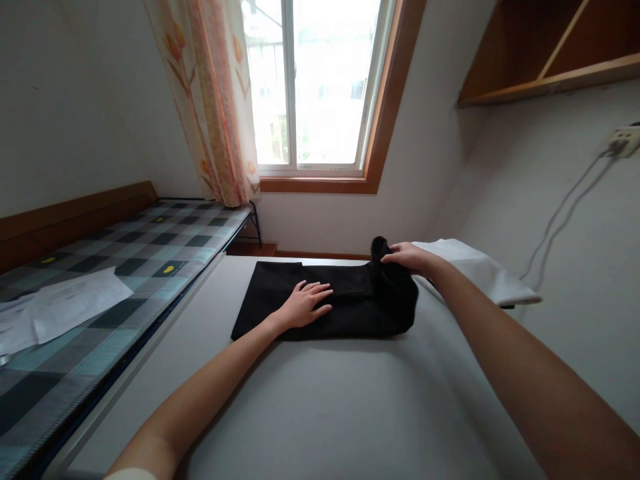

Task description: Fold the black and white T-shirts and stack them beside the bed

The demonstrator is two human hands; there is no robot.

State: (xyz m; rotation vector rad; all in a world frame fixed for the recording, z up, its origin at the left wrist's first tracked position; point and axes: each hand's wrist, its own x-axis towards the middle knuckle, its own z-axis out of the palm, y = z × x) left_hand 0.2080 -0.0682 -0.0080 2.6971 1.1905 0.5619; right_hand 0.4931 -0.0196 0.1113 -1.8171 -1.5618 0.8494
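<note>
A folded black cloth garment [350, 310] lies lengthwise across the white table [320, 407]; its exact kind does not show. Flat on its middle rests my left hand [306, 305], fingers spread. At the garment's right end, my right hand [403, 257] pinches the fabric and holds it raised, so that end curls up and bulges. The left end lies flat in folded layers. Part of my right hand's fingers is hidden by the black cloth.
White fabric [470, 267] lies at the table's back right, behind my right forearm. To the left, a bed with a checked mattress [115, 250] holds papers [75, 303]. A curtain [215, 100] hangs beside the window. A plugged-in cord [565, 200] runs down the right wall below a wooden shelf [555, 83].
</note>
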